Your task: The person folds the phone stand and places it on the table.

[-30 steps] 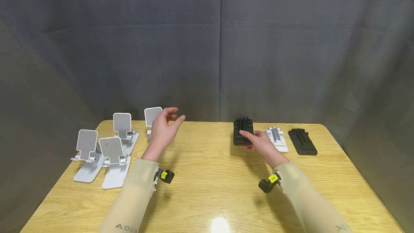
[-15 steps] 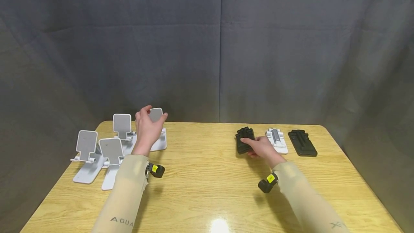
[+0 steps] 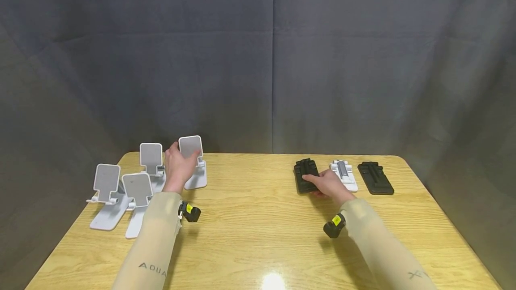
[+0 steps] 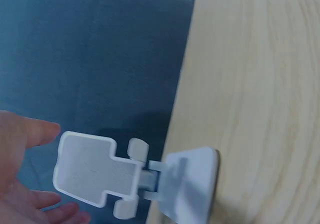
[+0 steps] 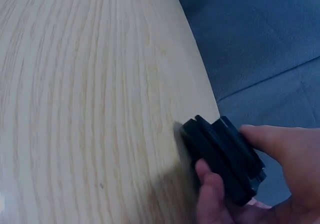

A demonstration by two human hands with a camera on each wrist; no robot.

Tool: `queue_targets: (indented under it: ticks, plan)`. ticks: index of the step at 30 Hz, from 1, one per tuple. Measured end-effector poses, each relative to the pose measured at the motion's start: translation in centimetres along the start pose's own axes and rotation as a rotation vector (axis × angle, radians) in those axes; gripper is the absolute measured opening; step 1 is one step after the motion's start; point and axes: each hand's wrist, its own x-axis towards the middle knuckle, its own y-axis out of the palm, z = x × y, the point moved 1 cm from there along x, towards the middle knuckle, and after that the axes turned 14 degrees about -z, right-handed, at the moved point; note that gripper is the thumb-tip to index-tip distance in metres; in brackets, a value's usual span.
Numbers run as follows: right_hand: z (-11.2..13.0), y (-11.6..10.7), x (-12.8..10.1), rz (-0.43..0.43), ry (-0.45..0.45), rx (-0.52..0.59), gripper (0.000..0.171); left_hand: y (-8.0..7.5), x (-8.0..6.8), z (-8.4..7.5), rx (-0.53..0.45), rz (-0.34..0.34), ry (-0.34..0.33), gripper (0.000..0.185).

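**A:** ok quick count, how many stands are on the table [image 3: 258,236]?

**B:** seven total. Four white unfolded stands at the left: one at the back [image 3: 192,161] by the left hand [image 3: 177,170], another behind [image 3: 152,161], and two in front [image 3: 105,191] [image 3: 137,200]. At the right there's three folded flat in a row: a black folded stand [image 3: 305,176], a white folded one [image 3: 343,174], then a second black one [image 3: 375,177].

**A:** what are the hands doing?

**B:** the left hand's fingers are loosely spread around the back stand's upright plate. From the wrist cam the thumb [image 4: 40,131] sits right at the plate's edge; can't tell if it's actually gripping. The right hand [image 3: 328,183] holds the near-side black folded stand, thumb on top and fingers [image 5: 210,194] curled under its edge. That stand lies on the table at the left end of the row.
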Motion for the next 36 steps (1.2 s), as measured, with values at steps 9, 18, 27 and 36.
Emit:
queue_targets:
  ticks: [9,18,27,36]
  plan:
    - [-0.5,0.1,-0.1,-0.003,-0.015,0.0,0.049,0.6,0.9,2.2,0.055,0.083,0.012,0.079]
    - [-0.7,0.1,0.0,-0.038,-0.021,-0.047,0.05,0.3,1.6,3.0,0.023,0.179,-0.02,0.063]
    - [-0.8,0.0,0.1,-0.066,-0.041,-0.112,0.045,0.5,1.2,2.8,-0.04,0.125,-0.014,0.037]
    - [-1.1,-0.6,0.8,-0.106,-0.047,-0.178,0.048,1.3,0.4,2.8,-0.109,0.093,0.027,0.027]
